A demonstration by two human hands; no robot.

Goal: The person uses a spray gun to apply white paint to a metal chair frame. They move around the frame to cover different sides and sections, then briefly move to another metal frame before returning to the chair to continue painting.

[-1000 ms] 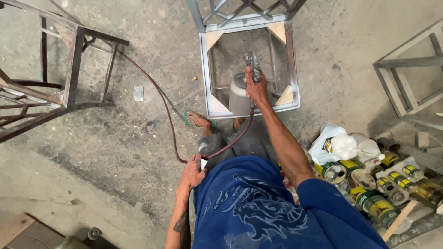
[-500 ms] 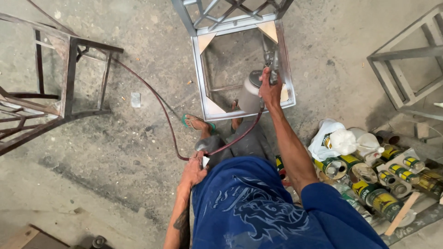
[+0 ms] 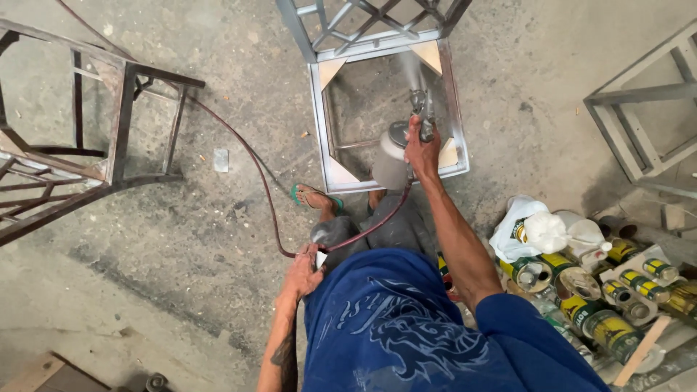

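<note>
My right hand (image 3: 422, 150) grips a spray gun (image 3: 420, 109) with a grey metal cup (image 3: 390, 161) hanging beside it. A faint mist leaves the nozzle toward the far right inner corner of a grey-painted metal frame (image 3: 323, 131) standing on the floor. My left hand (image 3: 303, 272) rests near my knee, closed around the dark red air hose (image 3: 254, 170) and a small white object. The hose loops from there up to the gun and also runs off to the upper left. My foot in a green sandal (image 3: 314, 196) is planted beside the frame.
A rusty unpainted metal frame (image 3: 120, 123) stands at the left. Another grey frame (image 3: 639, 123) is at the right edge. Several paint cans (image 3: 581, 290), a white bag (image 3: 541, 232) and a wooden stick (image 3: 642, 341) crowd the lower right. The floor is bare concrete.
My right hand has carried the spray gun rightward and farther up inside the grey frame, toward its far right corner. My left hand has stayed on the hose.
</note>
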